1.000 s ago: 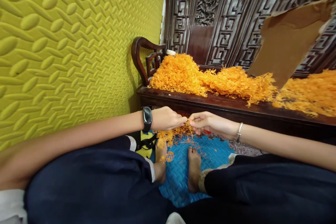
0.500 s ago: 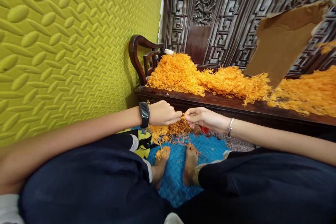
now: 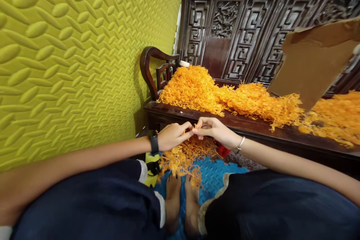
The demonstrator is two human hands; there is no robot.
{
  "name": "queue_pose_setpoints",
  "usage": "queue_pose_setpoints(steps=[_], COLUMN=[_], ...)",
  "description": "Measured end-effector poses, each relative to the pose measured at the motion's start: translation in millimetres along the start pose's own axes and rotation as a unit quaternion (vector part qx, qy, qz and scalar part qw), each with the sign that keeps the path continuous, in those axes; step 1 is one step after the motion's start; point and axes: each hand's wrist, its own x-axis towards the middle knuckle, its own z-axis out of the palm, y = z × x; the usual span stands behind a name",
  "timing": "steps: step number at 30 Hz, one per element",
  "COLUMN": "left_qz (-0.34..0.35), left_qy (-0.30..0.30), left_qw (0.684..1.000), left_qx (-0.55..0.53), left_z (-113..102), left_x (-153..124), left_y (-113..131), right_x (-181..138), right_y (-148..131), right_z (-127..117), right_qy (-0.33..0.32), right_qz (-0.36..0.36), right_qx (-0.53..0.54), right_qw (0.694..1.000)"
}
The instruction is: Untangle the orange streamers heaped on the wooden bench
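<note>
Tightly pinched an orange strand with left hand and right hand, fingertips pressed together on it. Held it just above the orange tangle — draped over the bare feet.

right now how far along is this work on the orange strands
Hard to say what is done: big heaps lie along the bench, a small clump over the feet. In hand: left hand and right hand pinch a few orange strands between them. Which pile remains unworked cannot be told.
</note>
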Motion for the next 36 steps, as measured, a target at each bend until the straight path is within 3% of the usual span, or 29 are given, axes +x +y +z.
queue_pose_setpoints(steps=[4, 7, 11, 13, 16, 19, 22, 25, 28, 30, 33, 35, 36], left_qz=[0.113, 0.193, 0.185, 0.136, 0.091, 0.098, 0.115, 0.103, 0.086, 0.066, 0.005, -0.032, -0.043], left_qy=[-0.05, -0.066, -0.076, -0.09, -0.1, -0.113, -0.144, -0.16, -0.168, -0.169, -0.139, -0.072, -0.032], left_qw=[0.991, 0.969, 0.961, 0.976, 0.989, 0.988, 0.982, 0.982, 0.982, 0.981, 0.98, 0.985, 0.987], left_qx=[0.053, 0.14, 0.193, 0.142, 0.067, 0.044, 0.026, 0.017, -0.025, -0.073, -0.142, -0.152, -0.149], left_z=[-1.6, -2.0, 3.3, 6.8, 14.6, 28.3, 42.4, 48.3, 44.7, 39.9, 32.4, 27.5, 25.0], left_x=[4.9, 9.4, 13.8, 16.2, 21.6, 26.1, 24.7, 18.8, 15.7, 17.1, 22.0, 25.0, 26.0], left_y=[-4.3, -5.9, -26.3, -40.8, -55.1, -58.3, -59.2, -61.6, -61.4, -58.5, -51.5, -45.8, -42.4], right_x=[-2.1, -7.4, -17.4, -22.8, -24.9, -12.5, 16.8, 57.6, 92.5, 100.9, 84.8, 61.1, 48.1], right_y=[8.6, 12.6, 19.0, 23.2, 28.8, 31.8, 30.1, 25.6, 23.8, 24.6, 25.2, 22.7, 20.2], right_z=[-11.1, -22.4, -53.7, -73.0, -93.0, -97.6, -100.8, -116.2, -131.4, -126.7, -88.8, -52.7, -36.0], right_qy=[-0.11, -0.158, -0.201, -0.123, 0.081, 0.178, 0.208, 0.166, 0.095, 0.092, 0.131, 0.12, 0.12], right_qz=[0.0, 0.005, 0.029, 0.023, -0.024, -0.074, -0.15, -0.201, -0.121, -0.117, -0.209, -0.204, -0.161], right_qx=[-0.001, -0.022, -0.12, -0.14, -0.133, -0.168, -0.293, -0.43, -0.519, -0.53, -0.458, -0.344, -0.267], right_qw=[0.994, 0.987, 0.972, 0.982, 0.988, 0.967, 0.921, 0.864, 0.841, 0.835, 0.854, 0.909, 0.942])
